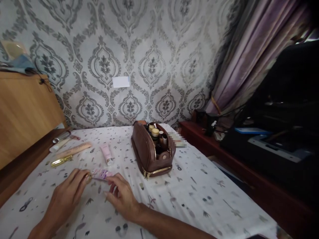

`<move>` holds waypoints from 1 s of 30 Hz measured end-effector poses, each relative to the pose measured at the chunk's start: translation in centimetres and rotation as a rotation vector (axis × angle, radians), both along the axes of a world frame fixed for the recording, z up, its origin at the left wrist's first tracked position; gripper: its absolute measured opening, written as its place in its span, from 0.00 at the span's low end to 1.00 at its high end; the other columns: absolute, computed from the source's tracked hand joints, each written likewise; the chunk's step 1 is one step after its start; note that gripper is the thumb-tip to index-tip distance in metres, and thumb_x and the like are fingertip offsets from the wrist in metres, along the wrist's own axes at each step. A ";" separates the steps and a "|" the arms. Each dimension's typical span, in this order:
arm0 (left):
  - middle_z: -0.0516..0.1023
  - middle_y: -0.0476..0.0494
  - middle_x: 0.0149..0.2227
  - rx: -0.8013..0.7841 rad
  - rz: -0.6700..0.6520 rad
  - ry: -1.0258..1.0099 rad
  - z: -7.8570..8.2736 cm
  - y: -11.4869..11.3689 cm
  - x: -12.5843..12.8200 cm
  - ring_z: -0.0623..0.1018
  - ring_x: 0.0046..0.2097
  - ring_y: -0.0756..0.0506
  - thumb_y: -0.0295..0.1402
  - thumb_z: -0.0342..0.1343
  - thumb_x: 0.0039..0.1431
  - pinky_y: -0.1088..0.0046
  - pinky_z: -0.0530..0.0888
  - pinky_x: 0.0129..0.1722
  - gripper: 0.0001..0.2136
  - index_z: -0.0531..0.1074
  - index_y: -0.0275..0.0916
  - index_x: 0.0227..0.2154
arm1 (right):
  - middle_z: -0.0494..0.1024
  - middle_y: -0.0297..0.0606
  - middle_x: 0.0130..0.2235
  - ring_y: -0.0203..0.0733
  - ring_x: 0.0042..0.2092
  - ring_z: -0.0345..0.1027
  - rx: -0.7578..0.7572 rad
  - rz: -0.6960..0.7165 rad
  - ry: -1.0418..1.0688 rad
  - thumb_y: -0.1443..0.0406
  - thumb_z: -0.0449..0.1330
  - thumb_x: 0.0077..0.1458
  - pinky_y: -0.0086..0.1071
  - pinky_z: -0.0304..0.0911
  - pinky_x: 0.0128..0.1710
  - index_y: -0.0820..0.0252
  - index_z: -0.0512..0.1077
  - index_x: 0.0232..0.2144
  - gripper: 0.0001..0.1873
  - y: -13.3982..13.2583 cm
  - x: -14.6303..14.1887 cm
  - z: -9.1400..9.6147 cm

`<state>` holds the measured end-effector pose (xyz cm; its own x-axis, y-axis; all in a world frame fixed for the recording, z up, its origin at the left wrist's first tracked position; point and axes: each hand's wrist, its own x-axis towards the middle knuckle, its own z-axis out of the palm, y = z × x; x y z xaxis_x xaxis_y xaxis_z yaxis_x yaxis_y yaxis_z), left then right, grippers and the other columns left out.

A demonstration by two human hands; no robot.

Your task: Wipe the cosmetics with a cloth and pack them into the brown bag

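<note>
A small pink and purple tube point(101, 174) with a gold-coloured cap is low over the patterned cloth or resting on it; which one I cannot tell. My left hand point(68, 191) pinches it at the cap end. At the other end, the bent fingers of my right hand point(124, 196) touch the tube, while the thumb stays apart below. Beyond my hands lies a pale pink squeeze tube point(106, 154). To the right stands an unzipped brown toiletry bag point(143, 147), with several bottles and gold-lidded containers point(155, 132) inside.
On the left of the cloth point(189, 202) lie a gold tube point(61, 160), a long peach-coloured item point(74, 149), a white tube point(59, 145) and a silver cylinder point(61, 136). A wooden cabinet point(27, 113) borders the left; a dark red ledge point(224, 159) runs along the right.
</note>
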<state>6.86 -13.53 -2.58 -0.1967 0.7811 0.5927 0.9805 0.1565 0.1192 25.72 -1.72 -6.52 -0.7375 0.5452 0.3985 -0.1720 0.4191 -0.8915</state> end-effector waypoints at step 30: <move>0.59 0.55 0.18 0.177 -0.213 -1.114 -0.1 6.2 6.6 0.61 0.22 0.51 0.55 0.44 0.63 0.74 0.60 0.23 0.23 0.69 0.40 0.27 | 0.71 0.31 0.20 0.30 0.19 0.58 -0.715 0.338 -0.094 0.39 0.57 0.52 0.27 0.52 0.20 0.61 0.67 0.20 0.30 1.1 -0.5 0.9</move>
<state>13.50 -7.30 -2.72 -0.5545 0.7847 0.2770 0.3209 -0.1055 0.9412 25.23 -0.66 -5.60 -0.9218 0.3861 -0.0350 -0.0988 -0.3214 -0.9418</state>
